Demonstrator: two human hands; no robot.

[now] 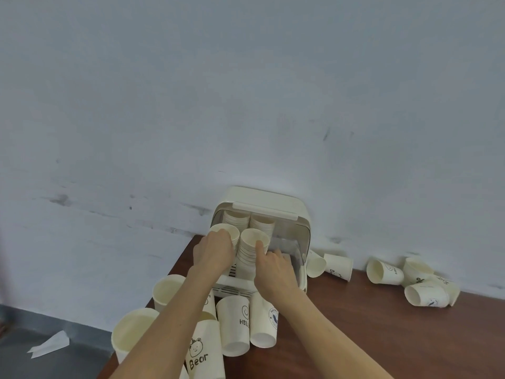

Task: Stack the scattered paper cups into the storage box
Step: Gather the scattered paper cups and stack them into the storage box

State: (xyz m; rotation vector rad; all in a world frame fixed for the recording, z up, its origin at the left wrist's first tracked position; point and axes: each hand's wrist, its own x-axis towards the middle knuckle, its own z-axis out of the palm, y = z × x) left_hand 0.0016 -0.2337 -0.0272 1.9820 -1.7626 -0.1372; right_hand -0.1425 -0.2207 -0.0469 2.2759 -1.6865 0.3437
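Two hands (pixel 216 251), one storage box (pixel 276 203), four cup stacks (pixel 250 253).

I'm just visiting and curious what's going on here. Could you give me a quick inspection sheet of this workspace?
Surface: dark brown wooden table against a pale wall.
Job's things: cream storage box, lid raised, holding stacks of paper cups; front stacks at its opening.
Loose cups: several lying below the box, including a Bear cup and a Hello cup; more on their sides at the right.
Clutter: folded paper scrap on the grey floor.
Hands: left hand and right hand both on the front stacks.
Cables: nothing seen.
Surroundings: scuffed wall.
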